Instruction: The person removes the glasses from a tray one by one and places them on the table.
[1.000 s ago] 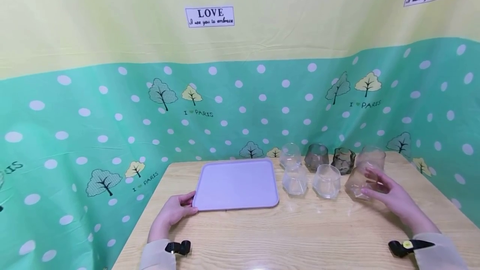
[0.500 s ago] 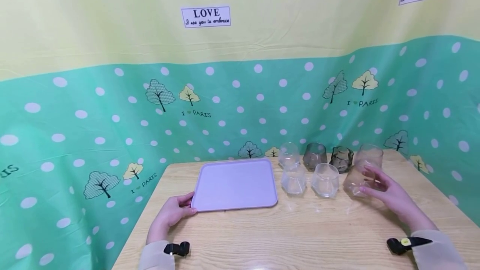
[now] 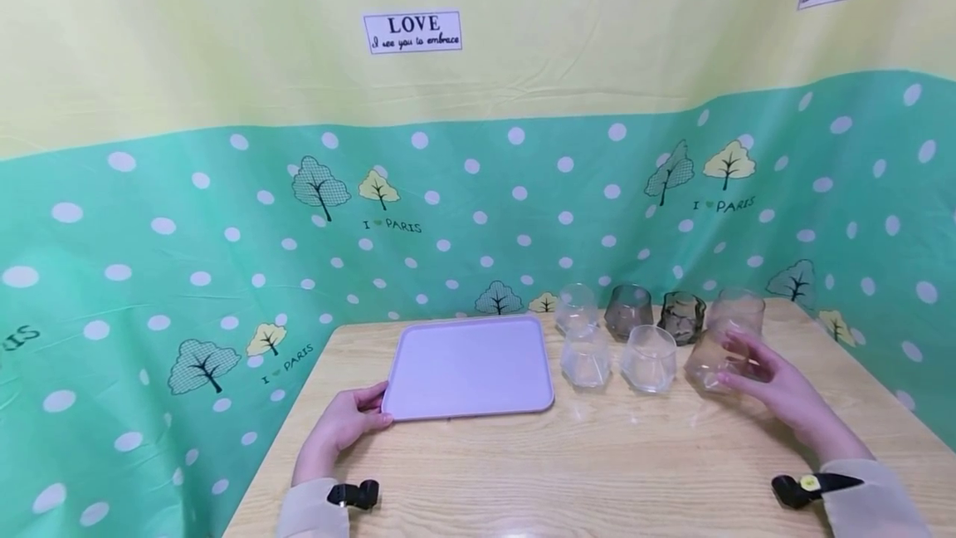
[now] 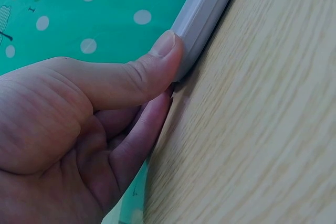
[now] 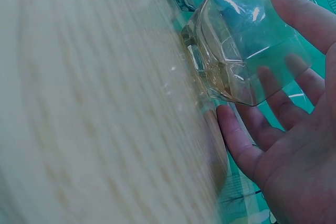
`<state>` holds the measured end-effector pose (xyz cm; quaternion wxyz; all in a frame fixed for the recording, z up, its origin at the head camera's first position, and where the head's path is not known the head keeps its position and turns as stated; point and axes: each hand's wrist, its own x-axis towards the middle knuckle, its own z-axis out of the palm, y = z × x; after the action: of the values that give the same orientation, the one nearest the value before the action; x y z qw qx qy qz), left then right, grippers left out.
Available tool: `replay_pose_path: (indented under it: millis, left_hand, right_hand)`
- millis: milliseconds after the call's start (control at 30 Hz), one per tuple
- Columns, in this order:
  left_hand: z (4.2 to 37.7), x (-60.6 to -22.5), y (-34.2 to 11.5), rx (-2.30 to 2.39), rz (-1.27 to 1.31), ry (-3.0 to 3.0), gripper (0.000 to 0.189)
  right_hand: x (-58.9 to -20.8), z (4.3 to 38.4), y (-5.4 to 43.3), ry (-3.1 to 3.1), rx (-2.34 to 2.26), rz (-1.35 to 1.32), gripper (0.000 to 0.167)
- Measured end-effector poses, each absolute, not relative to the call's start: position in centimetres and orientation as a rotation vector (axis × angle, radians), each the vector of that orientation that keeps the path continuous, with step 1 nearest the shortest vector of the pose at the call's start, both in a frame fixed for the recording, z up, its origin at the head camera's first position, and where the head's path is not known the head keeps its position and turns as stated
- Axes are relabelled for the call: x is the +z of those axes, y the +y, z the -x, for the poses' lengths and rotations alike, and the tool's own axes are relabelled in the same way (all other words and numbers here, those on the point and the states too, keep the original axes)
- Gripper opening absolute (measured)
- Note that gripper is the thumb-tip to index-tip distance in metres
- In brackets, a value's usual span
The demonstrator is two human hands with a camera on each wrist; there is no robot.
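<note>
My left hand pinches the near left corner of a pale lilac tray, which lies on the table. In the left wrist view the thumb presses on the tray's rim and the other fingers curl below it. My right hand holds an amber-tinted drinking glass, front right in a group of glasses. Seen from the right wrist, the thumb is at one side of the faceted glass near its mouth, and fingertips show through the far side.
Left of the held glass stand two clear glasses. Behind them is a row with another clear glass, a grey glass, a dark wavy glass and a pinkish glass. A green dotted curtain hangs behind the wooden table.
The head view has shifted slightly. Both hands keep their places, the left at the tray and the right at the amber glass.
</note>
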<state>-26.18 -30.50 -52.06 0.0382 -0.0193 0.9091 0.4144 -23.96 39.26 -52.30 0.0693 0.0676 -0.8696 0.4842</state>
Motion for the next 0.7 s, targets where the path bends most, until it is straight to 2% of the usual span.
replay_pose_path:
  millis: [500,700]
  left_hand:
    - [26.1,-51.8,-31.0,1.312,0.004,2.769,0.069]
    - [25.9,-50.9,-31.5,1.347,0.040,2.762,0.064]
  right_hand:
    - [-51.5,23.5,39.0,-2.633,1.464,-0.211,0.092]
    - [-49.8,22.8,38.2,-2.551,1.426,-0.148,0.081]
